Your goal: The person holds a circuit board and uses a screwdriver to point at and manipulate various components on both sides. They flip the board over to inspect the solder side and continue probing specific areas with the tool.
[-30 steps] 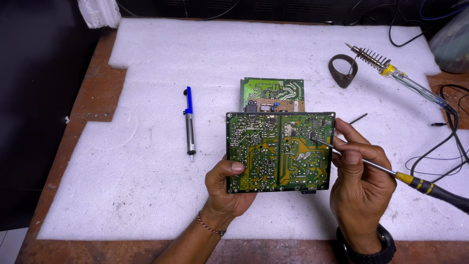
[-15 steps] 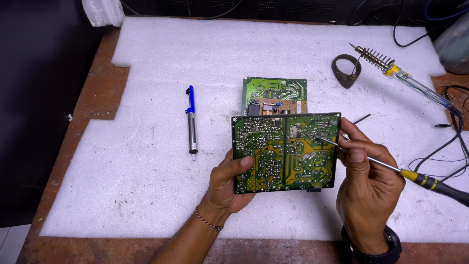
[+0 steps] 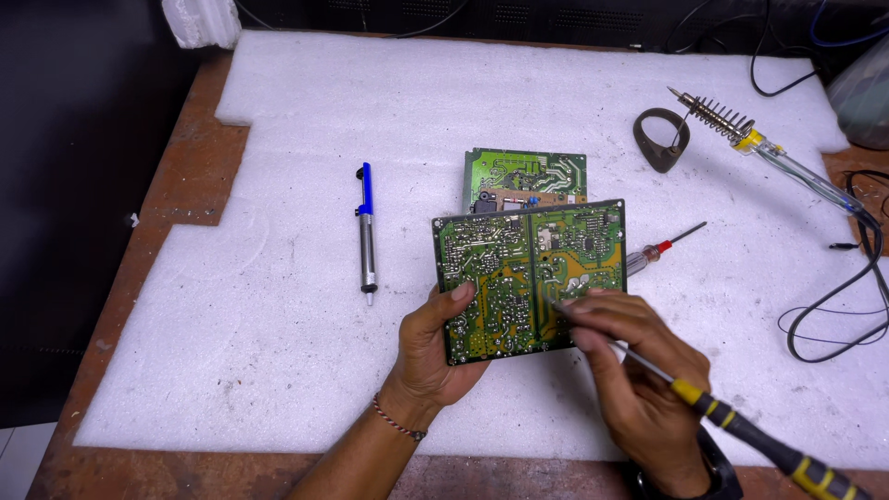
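Note:
My left hand [image 3: 433, 350] grips a green circuit board [image 3: 528, 273] by its lower left edge, solder side up and tilted toward me. My right hand [image 3: 639, 389] holds a screwdriver with a black and yellow handle [image 3: 773, 449]. Its thin shaft runs up to the left, and the tip touches the board's lower right area. A second, smaller green circuit board [image 3: 523, 174] lies on the white foam mat [image 3: 306, 370] just behind the held board.
A blue and silver desoldering pump [image 3: 367, 231] lies left of the boards. A small red-handled screwdriver [image 3: 662, 245] pokes out right of the held board. A soldering iron [image 3: 769, 153] with its cable and a dark ring-shaped part [image 3: 661, 139] lie at the right.
The held board has tilted a little, and my right hand has moved down, shifting the screwdriver tip from the board's upper right to its lower right area.

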